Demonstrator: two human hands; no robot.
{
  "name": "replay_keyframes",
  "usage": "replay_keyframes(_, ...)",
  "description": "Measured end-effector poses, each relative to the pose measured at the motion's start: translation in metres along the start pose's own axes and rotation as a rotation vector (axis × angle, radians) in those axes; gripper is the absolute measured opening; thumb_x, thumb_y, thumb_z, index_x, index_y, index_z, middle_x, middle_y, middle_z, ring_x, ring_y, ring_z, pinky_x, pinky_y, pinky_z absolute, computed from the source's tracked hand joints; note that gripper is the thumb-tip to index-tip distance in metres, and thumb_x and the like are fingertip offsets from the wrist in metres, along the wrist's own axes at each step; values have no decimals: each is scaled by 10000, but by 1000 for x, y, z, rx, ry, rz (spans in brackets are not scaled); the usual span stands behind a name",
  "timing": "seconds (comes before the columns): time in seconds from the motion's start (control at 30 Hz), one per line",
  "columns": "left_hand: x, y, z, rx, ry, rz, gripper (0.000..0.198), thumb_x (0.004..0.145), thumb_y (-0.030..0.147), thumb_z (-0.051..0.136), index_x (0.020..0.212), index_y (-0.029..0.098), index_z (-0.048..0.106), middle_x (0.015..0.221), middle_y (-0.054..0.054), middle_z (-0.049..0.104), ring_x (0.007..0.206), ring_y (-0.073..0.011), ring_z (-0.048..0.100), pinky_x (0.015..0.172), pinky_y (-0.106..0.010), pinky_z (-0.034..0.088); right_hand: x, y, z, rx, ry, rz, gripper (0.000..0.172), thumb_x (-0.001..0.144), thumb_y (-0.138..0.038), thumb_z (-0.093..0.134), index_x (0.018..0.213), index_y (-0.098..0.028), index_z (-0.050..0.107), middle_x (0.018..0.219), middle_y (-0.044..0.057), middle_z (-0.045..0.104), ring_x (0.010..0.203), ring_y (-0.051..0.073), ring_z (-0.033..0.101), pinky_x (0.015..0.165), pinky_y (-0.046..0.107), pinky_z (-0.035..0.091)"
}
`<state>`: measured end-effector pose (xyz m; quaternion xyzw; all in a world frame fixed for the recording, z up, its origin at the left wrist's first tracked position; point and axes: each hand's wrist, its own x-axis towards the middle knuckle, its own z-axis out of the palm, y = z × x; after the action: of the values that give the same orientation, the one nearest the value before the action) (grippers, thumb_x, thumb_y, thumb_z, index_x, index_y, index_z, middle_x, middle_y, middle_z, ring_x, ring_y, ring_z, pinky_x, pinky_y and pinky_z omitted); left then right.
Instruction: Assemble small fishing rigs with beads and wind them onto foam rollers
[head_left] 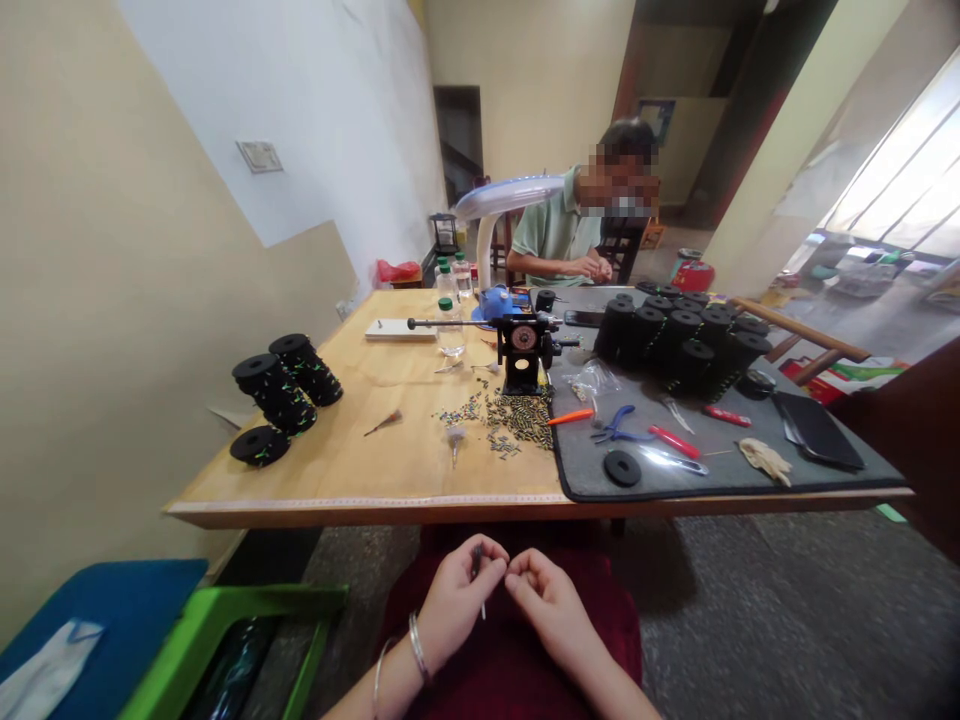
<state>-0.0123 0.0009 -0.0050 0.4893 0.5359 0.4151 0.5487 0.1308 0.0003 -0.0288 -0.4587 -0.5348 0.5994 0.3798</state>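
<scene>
My left hand (456, 592) was pinched shut on a thin dark pin (478, 565), thumb & forefinger, low over my lap (dark red cloth under both hands). A pale bit of the pin hung down just below the fingertips. My right hand (546, 597) sat just beside the left, fingers curled in narrow, tips near the pin. I couldn't tell if they gripped it. Two bangles (417, 648) sat on the left wrist.

Ahead of both hands was the wooden table (360, 480), its edge well apart from them. Straight beyond the hands was a heap of small parts (517, 415), w/ a hand winder (523, 350) behind it. Fwd & right of the right hand lay a grey mat (720, 480) w/ blue pliers (615, 425) and a black disc (622, 467). Fwd & left of the left hand lay black spools (289, 385). Far beyond, another person (562, 235) sat at the table's end.
</scene>
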Motion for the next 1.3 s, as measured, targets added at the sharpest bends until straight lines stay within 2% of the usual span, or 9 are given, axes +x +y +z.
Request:
replay_keyframes(0.13, 1, -1, -1, -67, 7, -11, 224, 753, 376, 601, 755, 154, 576, 602, 43, 475, 497, -78, 391, 460, -190, 315, -2, -5, 0, -120, -2, -30, 132, 732, -188, 503, 615, -185, 444, 541, -65, 391, 505, 88, 310, 479, 216, 251)
replay_keyframes(0.33, 3, -5, -2, -14, 82, 5, 239, 757, 397, 591, 746, 159, 566, 574, 57, 440, 483, -82, 383, 443, -189, 315, -2, -4, 0, -153, 39, -36, 109, 682, -154, 450, 592, -199, 409, 504, -79, 352, 473, 82, 287, 449, 214, 222)
replay_keyframes(0.7, 4, -11, -4, -73, 173, 12, 261, 722, 427, 622, 725, 172, 568, 535, 70, 436, 437, -75, 386, 420, -184, 313, -4, -3, 1, -68, 63, -10, 100, 645, -156, 427, 573, -214, 388, 437, -95, 348, 405, 69, 286, 407, 202, 200)
replay_keyframes(0.87, 9, -9, -15, -106, 275, 38, 200, 753, 373, 587, 738, 176, 558, 555, 75, 413, 468, -74, 378, 441, -178, 311, -5, -2, -2, 42, 102, 40, 112, 648, -182, 454, 566, -212, 386, 426, -106, 331, 392, 57, 254, 392, 189, 188)
replay_keyframes(0.97, 10, -10, -19, -158, 205, -30, 158, 720, 319, 594, 748, 167, 564, 543, 87, 383, 442, -59, 327, 418, -173, 259, -6, -3, -3, 149, 114, 82, 118, 686, -230, 478, 597, -209, 404, 414, -113, 340, 381, 53, 249, 387, 183, 182)
replay_keyframes(1.13, 4, -12, -14, -104, -30, -191, 142, 617, 185, 617, 751, 138, 627, 451, 118, 313, 393, -47, 272, 407, -186, 217, -6, -6, -2, 242, 108, 110, 127, 706, -255, 517, 632, -198, 430, 415, -110, 372, 382, 48, 253, 389, 176, 168)
replay_keyframes(1.3, 1, 1, -6, -228, -192, -232, 230, 614, 175, 654, 838, 124, 658, 465, 124, 298, 395, -32, 212, 407, -201, 150, -6, -6, -3, 286, 65, 119, 172, 711, -295, 556, 637, -199, 433, 411, -111, 364, 381, 50, 245, 391, 179, 156)
